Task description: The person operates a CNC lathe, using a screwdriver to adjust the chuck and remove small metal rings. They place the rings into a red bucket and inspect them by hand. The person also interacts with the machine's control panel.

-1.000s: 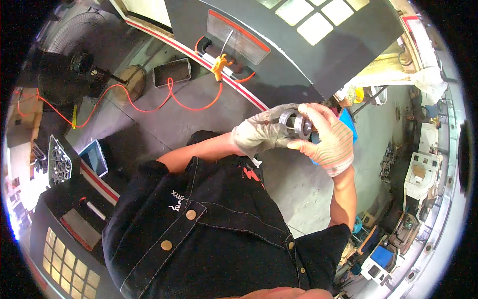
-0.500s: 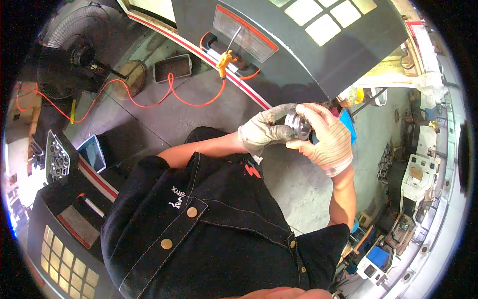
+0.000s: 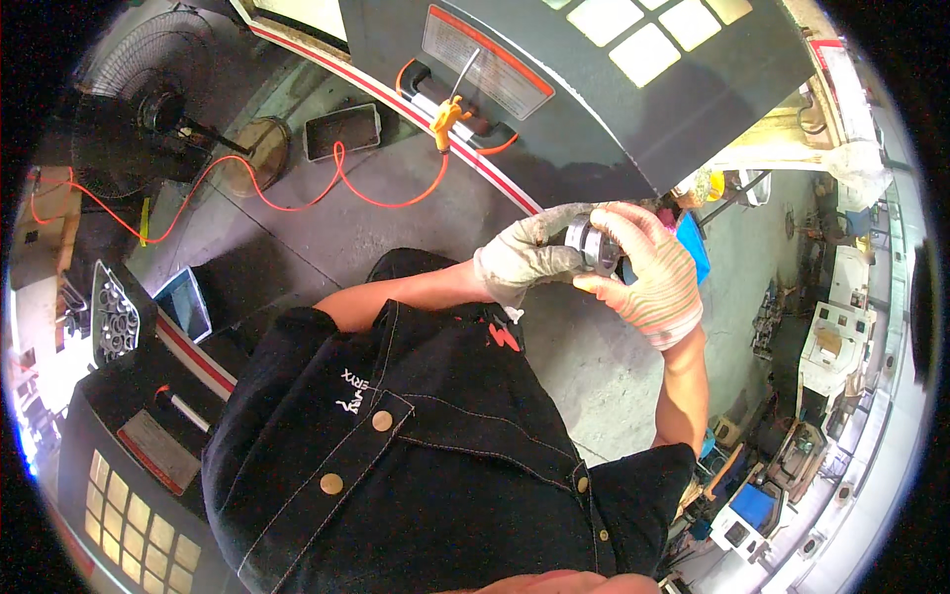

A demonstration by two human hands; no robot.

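Observation:
Between my two hands is a short, round, shiny metal part (image 3: 591,245) with a dark groove round its side, like a grooved ring. My left hand (image 3: 524,261), in a grey, dirt-stained glove, is closed on its left side. From the right, my right hand (image 3: 651,272) in a pale striped glove curls its fingers over the top and its thumb underneath. The part is held up off any surface, in front of the dark machine door (image 3: 584,148). My gloves hide some of its edge.
A yellow air blow gun (image 3: 448,121) hangs at the door handle, its orange hose (image 3: 297,206) looping leftward. A fan (image 3: 158,111) and a grey tray (image 3: 342,134) stand far left. At left is a bin of metal rings (image 3: 119,322). Something blue (image 3: 695,247) lies beyond my right hand.
The metal part has turned slightly between my fingers, so its grooved side shows more. Both hands keep their hold and have hardly shifted.

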